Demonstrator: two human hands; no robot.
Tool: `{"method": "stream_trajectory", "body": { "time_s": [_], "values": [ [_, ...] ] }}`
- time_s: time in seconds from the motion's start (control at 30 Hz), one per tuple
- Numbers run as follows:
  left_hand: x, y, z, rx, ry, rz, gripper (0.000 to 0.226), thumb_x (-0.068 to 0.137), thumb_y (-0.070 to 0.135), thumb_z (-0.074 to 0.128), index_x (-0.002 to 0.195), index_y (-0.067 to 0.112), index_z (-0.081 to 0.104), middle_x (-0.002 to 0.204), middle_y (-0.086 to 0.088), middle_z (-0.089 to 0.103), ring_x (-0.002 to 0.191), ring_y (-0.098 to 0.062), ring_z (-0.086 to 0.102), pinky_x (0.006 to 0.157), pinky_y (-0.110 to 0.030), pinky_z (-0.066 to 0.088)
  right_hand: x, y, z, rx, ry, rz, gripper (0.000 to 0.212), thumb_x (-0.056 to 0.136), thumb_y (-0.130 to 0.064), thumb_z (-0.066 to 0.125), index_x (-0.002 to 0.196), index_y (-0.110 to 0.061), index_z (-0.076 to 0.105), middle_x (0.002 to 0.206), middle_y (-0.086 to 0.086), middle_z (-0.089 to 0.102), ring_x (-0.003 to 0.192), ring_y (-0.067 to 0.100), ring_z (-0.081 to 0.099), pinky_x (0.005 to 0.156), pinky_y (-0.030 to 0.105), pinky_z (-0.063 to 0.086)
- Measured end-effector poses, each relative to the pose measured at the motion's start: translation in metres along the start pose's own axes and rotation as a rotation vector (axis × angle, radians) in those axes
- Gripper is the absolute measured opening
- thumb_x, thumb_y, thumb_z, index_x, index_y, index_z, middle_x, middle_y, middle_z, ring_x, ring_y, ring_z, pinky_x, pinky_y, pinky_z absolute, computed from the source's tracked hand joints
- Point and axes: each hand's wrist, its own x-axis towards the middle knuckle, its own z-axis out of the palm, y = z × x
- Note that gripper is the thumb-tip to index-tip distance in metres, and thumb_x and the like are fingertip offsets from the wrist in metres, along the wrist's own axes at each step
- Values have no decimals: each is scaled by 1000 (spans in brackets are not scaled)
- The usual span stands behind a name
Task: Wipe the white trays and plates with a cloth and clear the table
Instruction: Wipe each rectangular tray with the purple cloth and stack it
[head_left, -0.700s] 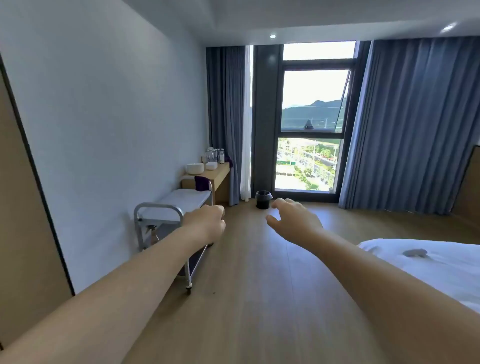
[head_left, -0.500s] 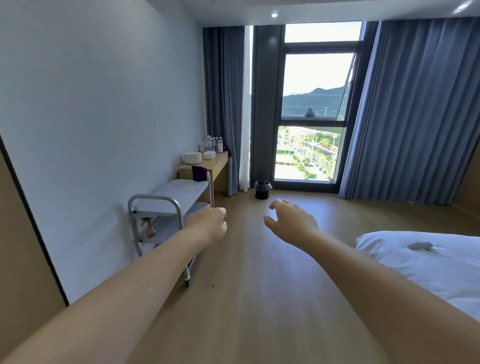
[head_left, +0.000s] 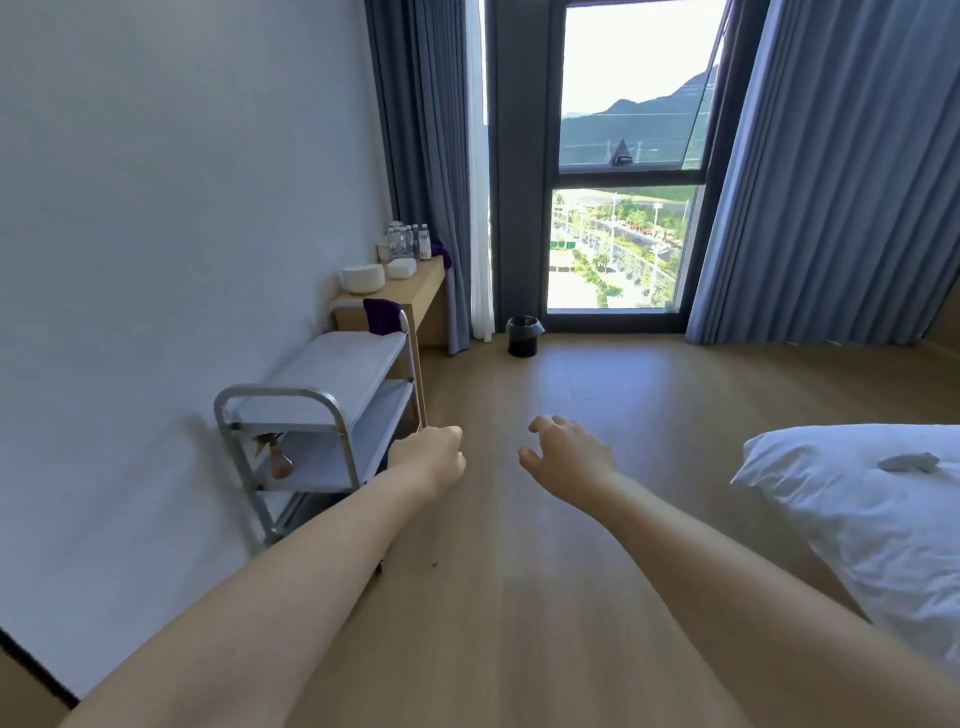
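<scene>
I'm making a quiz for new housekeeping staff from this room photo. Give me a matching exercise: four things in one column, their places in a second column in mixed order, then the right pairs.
Things
1. purple cloth
2. spray bottle
3. black bin
4. white bowls

Places
A. on the floor below the window
B. on the wooden table by the wall
C. draped over the far rail of the cart
D. on the cart's middle shelf

Pairs: 1-C, 2-D, 3-A, 4-B
</scene>
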Motion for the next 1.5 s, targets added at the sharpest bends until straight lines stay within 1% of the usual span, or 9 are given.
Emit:
{"method": "stream_trajectory", "body": {
  "time_s": [0.13,0.23,0.33,0.63,0.8,0.97,1.23,1.43,1.5],
  "values": [
    [58,1,23,-2,-56,-4,28,97,19,37,119,13,53,113,-7,62,101,-28,57,80,-37,42,55,18,24,-20,-7,4,43,95,-40,43,131,-17,46,127,2,52,116,22,48,74,33,35],
    [104,4,40,10,-92,-9,30,98,20,36,123,14,51,117,-6,61,104,-28,57,81,-37,43,95,43,44,-29,-26,0,42,95,-40,43,129,-16,47,127,2,52,116,22,47,75,33,36],
    [156,9,56,6,-102,-19,31,98,21,36,124,13,51,118,-7,61,103,-28,57,88,-40,47,141,74,62,-42,-38,-15,37,95,-37,43,123,-15,49,124,2,53,114,22,47,74,33,35],
    [311,31,81,-23,-104,-88,29,98,19,35,121,12,51,111,-7,62,97,-27,59,84,-40,49,288,149,82,-109,-127,-68,37,94,-36,43,124,-14,48,125,3,51,118,23,45,83,35,39],
    [383,25,92,-25,-126,-111,29,98,20,36,121,11,50,114,-7,61,101,-27,59,87,-43,50,365,171,97,-131,-173,-72,39,94,-36,43,125,-15,47,127,3,50,120,23,44,80,33,36],
    [468,2,109,-28,-145,-122,28,98,21,36,120,12,50,111,-7,61,99,-27,59,85,-41,50,450,177,126,-146,-189,-91,36,94,-35,43,124,-15,47,125,2,50,118,21,44,78,32,34],
    [639,-77,110,59,-100,-46,24,97,20,35,112,12,51,105,-6,60,92,-26,56,68,-35,40,624,158,167,-105,-164,-93,36,93,-31,44,124,-13,47,123,3,50,115,21,45,72,30,35],
    [753,-124,96,56,-83,-32,23,98,22,36,114,13,50,101,-5,59,89,-23,57,75,-38,48,747,142,182,-86,-124,-90,35,93,-30,43,123,-13,48,120,3,52,111,22,47,72,30,36],
    [784,-133,98,48,-90,-25,23,98,22,36,114,13,50,102,-5,60,89,-24,58,76,-38,47,779,142,188,-81,-123,-93,34,92,-30,43,121,-13,49,119,3,52,110,22,48,73,30,34]
  ]
}}
